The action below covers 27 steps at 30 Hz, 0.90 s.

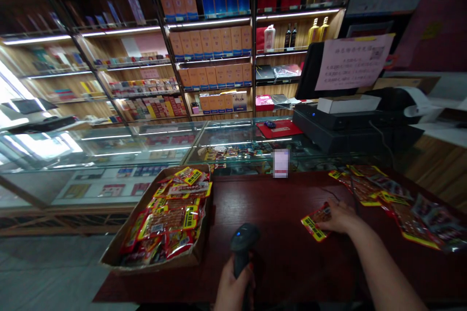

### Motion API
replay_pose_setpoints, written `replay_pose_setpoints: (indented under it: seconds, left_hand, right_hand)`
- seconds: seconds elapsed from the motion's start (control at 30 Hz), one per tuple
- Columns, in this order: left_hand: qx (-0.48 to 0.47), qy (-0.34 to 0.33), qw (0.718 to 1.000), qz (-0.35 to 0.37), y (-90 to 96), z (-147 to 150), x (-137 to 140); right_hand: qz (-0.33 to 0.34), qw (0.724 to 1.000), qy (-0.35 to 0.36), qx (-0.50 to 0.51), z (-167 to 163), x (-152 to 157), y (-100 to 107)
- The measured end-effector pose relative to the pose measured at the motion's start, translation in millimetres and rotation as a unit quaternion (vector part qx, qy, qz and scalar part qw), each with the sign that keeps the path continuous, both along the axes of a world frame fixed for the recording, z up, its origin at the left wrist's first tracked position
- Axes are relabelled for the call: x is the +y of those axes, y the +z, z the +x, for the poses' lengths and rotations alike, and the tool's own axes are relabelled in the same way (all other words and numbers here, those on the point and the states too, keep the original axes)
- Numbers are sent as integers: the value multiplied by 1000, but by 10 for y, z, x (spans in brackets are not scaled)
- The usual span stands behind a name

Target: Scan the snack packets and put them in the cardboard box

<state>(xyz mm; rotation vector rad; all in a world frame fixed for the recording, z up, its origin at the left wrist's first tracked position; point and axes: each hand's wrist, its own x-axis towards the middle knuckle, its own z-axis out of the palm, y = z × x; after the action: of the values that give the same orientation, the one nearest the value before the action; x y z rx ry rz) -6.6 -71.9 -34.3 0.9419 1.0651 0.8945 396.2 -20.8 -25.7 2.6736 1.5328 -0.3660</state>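
My left hand (233,282) is wrapped round the handle of a dark barcode scanner (245,238), which is held upright near the table's front edge with a small blue light on its head. My right hand (337,217) grips a snack packet (314,226), red and yellow with brown contents, low over the dark red table (270,272). To the left, an open cardboard box (204,248) is heaped with similar packets (171,214). More snack packets (408,223) lie spread on the table to the right of my right hand.
Behind the table runs a glass display counter (164,143) bearing a red mat (292,129) and a blue mouse (270,124). A monitor with a paper sheet (352,63) stands on a black cash drawer (350,129) at right. Shelves of boxed goods (211,43) line the wall.
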Motion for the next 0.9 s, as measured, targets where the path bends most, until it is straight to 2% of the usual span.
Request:
replay_pose_setpoints:
  seconds: [0.17, 0.27, 0.33, 0.47, 0.53, 0.67, 0.8, 0.9]
  left_hand:
    - [3, -8, 1000, 14, 46, 12, -13]
    - [12, -1, 1000, 13, 57, 14, -15]
    - [16, 3, 1000, 12, 51, 15, -12]
    - [24, 1, 999, 31, 23, 24, -6]
    - [31, -3, 999, 33, 17, 26, -14]
    - [46, -7, 998, 45, 35, 26, -40]
    - [59, -15, 997, 56, 86, 40, -49]
    - [62, -27, 996, 54, 123, 53, -51]
  right_hand:
    - [111, 991, 0, 77, 77, -88, -133]
    - [163, 971, -31, 175, -17, -135, -91]
    - [226, 936, -36, 267, -226, -131, -19]
    - [366, 828, 7, 426, -889, -54, 62]
    - [387, 806, 19, 447, -1182, -27, 45]
    - [386, 821, 30, 419, -1435, -37, -8]
    - [381, 836, 46, 393, -1408, -79, -20]
    - [379, 844, 32, 379, -1397, -98, -39]
